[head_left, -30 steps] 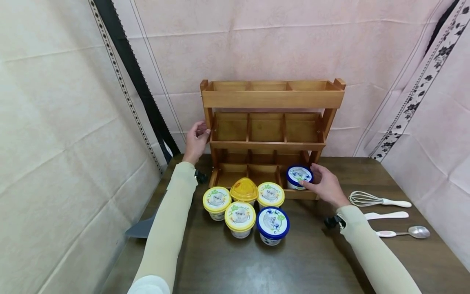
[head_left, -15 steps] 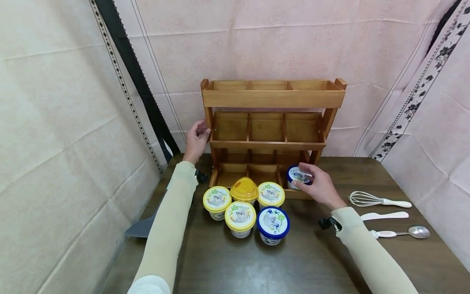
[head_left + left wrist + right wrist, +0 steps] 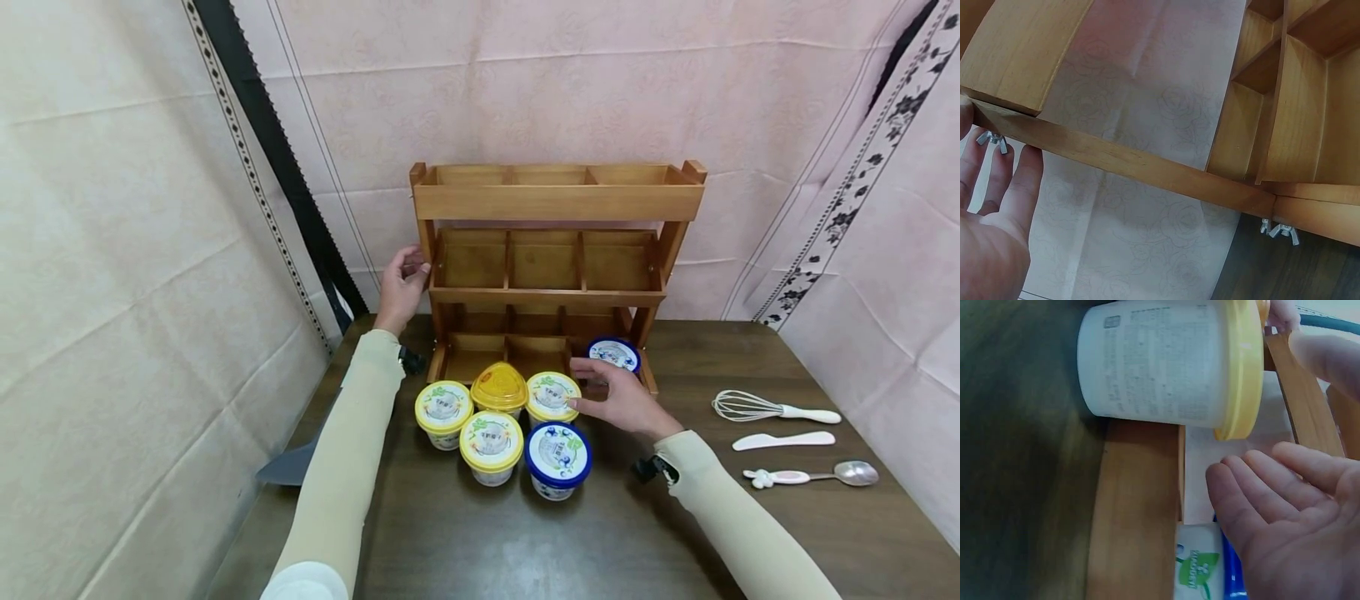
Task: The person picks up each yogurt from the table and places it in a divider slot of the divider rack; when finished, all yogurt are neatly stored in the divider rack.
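R hand (image 3: 630, 407)'s moving from racked blue-lid tub (image 3: 613, 354) twd yellow-lid tub (image 3: 550, 395), spreading loosely, contact hard to tell; L hand (image 3: 401, 287)'s still gripping rack upright (image 3: 1147, 166).

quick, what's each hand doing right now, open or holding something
Left hand: holding the wooden rack by its side.
Right hand: open, close to a yellow-lidded tub, not gripping it.
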{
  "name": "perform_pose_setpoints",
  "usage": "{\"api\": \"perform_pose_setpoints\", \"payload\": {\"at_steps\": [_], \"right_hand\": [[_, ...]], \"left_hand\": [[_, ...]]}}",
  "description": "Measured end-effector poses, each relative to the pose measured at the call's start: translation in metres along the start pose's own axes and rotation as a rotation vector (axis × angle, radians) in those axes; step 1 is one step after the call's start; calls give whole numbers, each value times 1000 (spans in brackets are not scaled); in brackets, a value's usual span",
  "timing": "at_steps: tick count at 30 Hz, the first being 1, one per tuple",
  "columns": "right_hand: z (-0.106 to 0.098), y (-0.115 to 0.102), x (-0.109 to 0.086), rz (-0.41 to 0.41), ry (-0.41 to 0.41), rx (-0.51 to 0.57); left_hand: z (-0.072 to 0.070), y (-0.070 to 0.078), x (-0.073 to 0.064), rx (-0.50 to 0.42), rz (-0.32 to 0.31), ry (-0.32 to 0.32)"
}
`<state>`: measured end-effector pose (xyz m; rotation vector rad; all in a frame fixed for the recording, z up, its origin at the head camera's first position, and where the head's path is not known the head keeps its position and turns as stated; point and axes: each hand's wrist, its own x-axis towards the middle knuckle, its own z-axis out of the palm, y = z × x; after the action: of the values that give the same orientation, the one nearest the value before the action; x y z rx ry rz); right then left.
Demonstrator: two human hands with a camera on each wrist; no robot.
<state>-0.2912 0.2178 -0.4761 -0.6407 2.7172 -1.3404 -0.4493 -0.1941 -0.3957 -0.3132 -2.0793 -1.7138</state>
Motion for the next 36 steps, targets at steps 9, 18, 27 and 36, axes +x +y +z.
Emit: {"api": "perform_pose_setpoints", "payload": {"at_steps": [9, 18, 27, 36], "right_hand": [[9, 9, -4, -28, -122, 33], [8, 10, -1, -46, -154, 52], [8, 11, -2, -18, -116, 82], [-7, 6, -3, -3, -81, 138]], "left_hand": [[1, 1, -2, 23, 6, 2], [1, 3, -1, 42, 36, 8], [0, -1, -1, 60, 32, 0], [1, -2, -1, 63, 31, 6]]}}
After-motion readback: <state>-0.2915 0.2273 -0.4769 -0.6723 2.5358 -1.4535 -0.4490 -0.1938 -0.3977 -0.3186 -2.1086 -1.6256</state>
